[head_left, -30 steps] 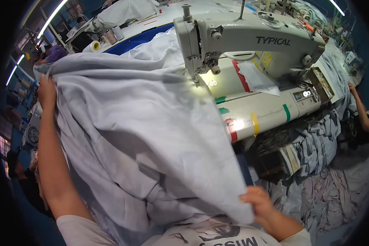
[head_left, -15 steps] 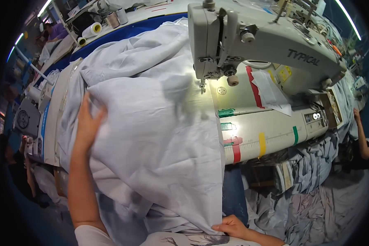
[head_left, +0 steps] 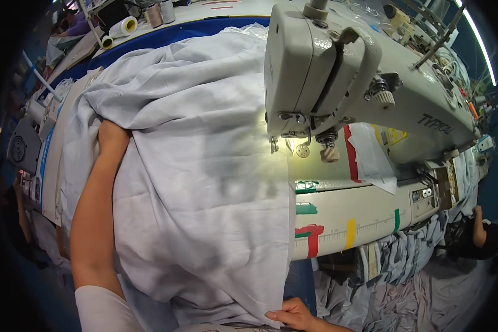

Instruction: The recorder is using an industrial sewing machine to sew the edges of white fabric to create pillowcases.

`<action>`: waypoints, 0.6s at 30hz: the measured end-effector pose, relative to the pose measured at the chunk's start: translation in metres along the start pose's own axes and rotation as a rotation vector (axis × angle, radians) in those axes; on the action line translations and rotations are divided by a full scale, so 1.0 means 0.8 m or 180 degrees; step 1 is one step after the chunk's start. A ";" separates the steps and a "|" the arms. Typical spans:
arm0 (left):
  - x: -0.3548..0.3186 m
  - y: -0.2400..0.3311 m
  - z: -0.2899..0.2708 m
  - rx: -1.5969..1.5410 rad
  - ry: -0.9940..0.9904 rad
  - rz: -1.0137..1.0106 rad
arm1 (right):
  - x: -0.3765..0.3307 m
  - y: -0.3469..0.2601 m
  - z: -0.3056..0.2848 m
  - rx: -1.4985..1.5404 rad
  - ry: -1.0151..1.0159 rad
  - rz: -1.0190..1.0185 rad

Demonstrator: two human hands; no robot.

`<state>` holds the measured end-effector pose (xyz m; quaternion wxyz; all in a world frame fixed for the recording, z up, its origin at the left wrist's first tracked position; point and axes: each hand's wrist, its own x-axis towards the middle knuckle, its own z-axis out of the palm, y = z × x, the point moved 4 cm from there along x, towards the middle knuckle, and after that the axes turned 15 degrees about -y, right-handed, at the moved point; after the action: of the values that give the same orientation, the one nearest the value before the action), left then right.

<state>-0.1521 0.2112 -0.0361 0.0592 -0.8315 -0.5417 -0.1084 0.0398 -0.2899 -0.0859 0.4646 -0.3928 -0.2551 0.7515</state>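
Note:
A large sheet of pale grey-white fabric (head_left: 205, 221) covers the left of the sewing table and hangs down toward me. Its straight right edge runs under the needle area of a cream sewing machine (head_left: 299, 61). On the left, my left hand (head_left: 114, 136) reaches under a fold of the cloth, which hides its fingers. Near the bottom, my right hand (head_left: 294, 314) pinches the fabric's edge between thumb and fingers. The machine's lamp lights the cloth beside the presser foot (head_left: 274, 145).
Coloured tape strips mark the machine bed (head_left: 365, 221), where a loose white paper (head_left: 371, 152) lies. Thread cones (head_left: 122, 27) stand at the far left. Heaped grey fabric (head_left: 393, 288) lies at lower right. Another person's arm (head_left: 479, 227) shows at far right.
My left hand has gone from lying spread over the cloth to under its fold. The fold has shifted left. My right hand keeps its pinch on the edge. The view has shifted.

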 end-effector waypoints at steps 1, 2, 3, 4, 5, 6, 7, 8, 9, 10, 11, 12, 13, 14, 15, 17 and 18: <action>0.014 -0.005 0.006 0.0044 -0.0033 -0.0062 | 0.005 -0.006 0.000 -0.0055 0.0035 0.0016; 0.028 -0.009 0.012 0.0090 -0.0064 -0.0122 | 0.009 -0.012 -0.001 -0.0143 0.0027 -0.0001; 0.042 -0.013 0.019 0.0137 -0.0095 -0.0177 | 0.013 -0.018 -0.003 -0.0226 0.0020 -0.0021; 0.055 -0.017 0.024 0.0189 -0.0129 -0.0229 | 0.016 -0.024 -0.003 -0.0304 0.0013 -0.0040; 0.068 -0.019 0.029 0.0241 -0.0164 -0.0281 | 0.020 -0.029 -0.005 -0.0300 0.0057 -0.0098; 0.079 -0.018 0.033 0.0289 -0.0168 -0.0301 | 0.023 -0.033 -0.007 -0.0294 0.0106 -0.0156; 0.089 -0.016 0.035 0.0288 -0.0184 -0.0314 | 0.027 -0.038 -0.008 -0.0289 0.0154 -0.0217; 0.100 -0.012 0.036 0.0303 -0.0184 -0.0316 | 0.030 -0.042 -0.010 -0.0321 0.0162 -0.0263; 0.108 -0.008 0.036 0.0315 -0.0178 -0.0320 | 0.034 -0.045 -0.012 -0.0347 0.0173 -0.0307; 0.118 -0.002 0.034 0.0324 -0.0174 -0.0323 | 0.037 -0.048 -0.012 -0.0369 0.0179 -0.0350; 0.127 0.003 0.032 0.0334 -0.0164 -0.0323 | 0.040 -0.052 -0.014 -0.0413 0.0226 -0.0405; 0.135 0.007 0.032 0.0327 -0.0159 -0.0321 | 0.042 -0.055 -0.015 -0.0457 0.0278 -0.0463; 0.144 0.009 0.033 0.0329 -0.0157 -0.0321 | 0.044 -0.058 -0.017 -0.0505 0.0328 -0.0521; 0.152 0.008 0.034 0.0321 -0.0150 -0.0318 | 0.045 -0.061 -0.018 -0.0562 0.0403 -0.0583; 0.160 0.006 0.039 0.0318 -0.0156 -0.0314 | 0.046 -0.064 -0.020 -0.0613 0.0475 -0.0643; 0.180 -0.002 0.049 0.0321 -0.0161 -0.0310 | 0.046 -0.064 -0.023 -0.0547 0.0549 -0.0579; 0.190 -0.006 0.055 0.0308 -0.0175 -0.0297 | 0.046 -0.062 -0.026 -0.0434 0.0554 -0.0462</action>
<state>-0.0923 0.3579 -0.0420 0.0793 -0.8041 -0.5859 -0.0619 0.0719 -0.2347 -0.0732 0.5104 -0.4677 -0.2921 0.6599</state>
